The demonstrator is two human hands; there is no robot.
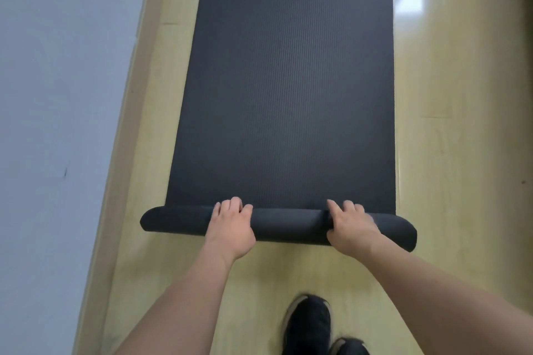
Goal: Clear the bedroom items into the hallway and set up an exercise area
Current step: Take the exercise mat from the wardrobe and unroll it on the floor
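Gripping the roll point(277, 226) of the mat point(288, 89) with curled fingers, left hand point(230, 225) and right hand point(353, 228) could push unevenly, skewing it toward the wall point(57, 95).

The mat point(288, 81) runs off the top edge; 2 black shoes point(308, 323) are cropped at the bottom.

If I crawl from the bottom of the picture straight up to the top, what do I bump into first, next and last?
Black shoes → bare wooden floor → the rolled end of the mat, with both hands on it → the flat, unrolled mat.
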